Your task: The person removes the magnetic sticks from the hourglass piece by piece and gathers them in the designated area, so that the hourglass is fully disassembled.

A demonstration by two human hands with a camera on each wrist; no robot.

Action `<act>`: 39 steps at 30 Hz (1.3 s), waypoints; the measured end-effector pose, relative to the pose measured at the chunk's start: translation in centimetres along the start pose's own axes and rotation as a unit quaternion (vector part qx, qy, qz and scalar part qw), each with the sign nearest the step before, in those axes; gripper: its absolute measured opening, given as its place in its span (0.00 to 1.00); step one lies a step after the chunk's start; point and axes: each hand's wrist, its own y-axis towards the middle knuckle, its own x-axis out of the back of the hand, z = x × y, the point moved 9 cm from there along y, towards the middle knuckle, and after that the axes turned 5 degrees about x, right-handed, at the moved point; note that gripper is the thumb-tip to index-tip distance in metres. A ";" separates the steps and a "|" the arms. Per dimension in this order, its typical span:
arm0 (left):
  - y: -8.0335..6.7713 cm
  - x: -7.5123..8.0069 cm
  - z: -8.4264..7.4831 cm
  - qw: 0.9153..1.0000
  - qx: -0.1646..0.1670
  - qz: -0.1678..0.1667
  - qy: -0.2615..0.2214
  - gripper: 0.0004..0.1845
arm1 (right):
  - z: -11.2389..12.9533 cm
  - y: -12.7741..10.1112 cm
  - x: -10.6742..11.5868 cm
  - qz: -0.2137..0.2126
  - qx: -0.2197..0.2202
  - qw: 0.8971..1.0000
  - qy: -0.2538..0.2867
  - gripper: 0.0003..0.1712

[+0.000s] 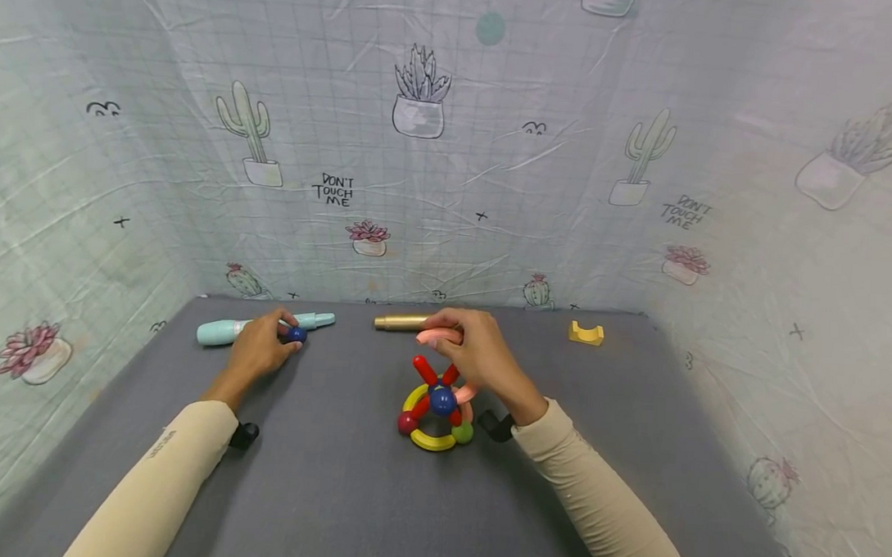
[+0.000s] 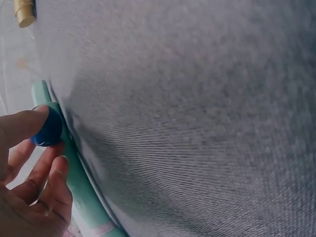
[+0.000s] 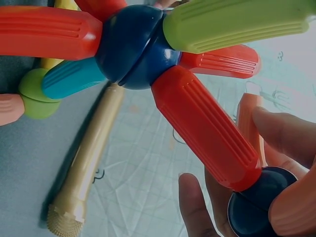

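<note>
Your left hand (image 1: 255, 350) pinches a small blue ball (image 1: 296, 335); your right hand (image 1: 480, 353) grips a pink curved rod (image 1: 438, 336) (at the toy's 12 o'clock) above the multicoloured rod-and-ball toy (image 1: 437, 409).

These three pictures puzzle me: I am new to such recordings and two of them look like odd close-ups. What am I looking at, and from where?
No machine here: a person works with bare hands. The wide picture comes from a camera on the head, looking down at a grey table walled with cactus-print cloth. The close-ups come from cameras on each wrist.

The left hand pinches a small blue ball beside a pale green toy pen; the left wrist view shows the same ball at the fingertips.

The right hand holds a pink curved stick above a toy of coloured sticks and balls, seen huge in the right wrist view. A gold toy microphone and a yellow block lie farther back.
</note>
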 end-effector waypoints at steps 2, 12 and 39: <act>0.1 -0.3 0.3 1.000 0.004 0.005 0.007 0.21 | 0.0 0.0 -0.1 0.001 -0.003 1.000 0.000 0.13; -1.0 0.2 -1.7 0.998 -0.043 -0.044 0.014 0.23 | 0.1 -0.1 -0.1 -0.001 -0.005 1.000 0.000 0.13; -5.9 -3.9 -20.4 0.914 -0.144 0.136 -0.355 0.16 | -0.7 -0.7 0.2 0.012 -0.025 0.999 0.022 0.21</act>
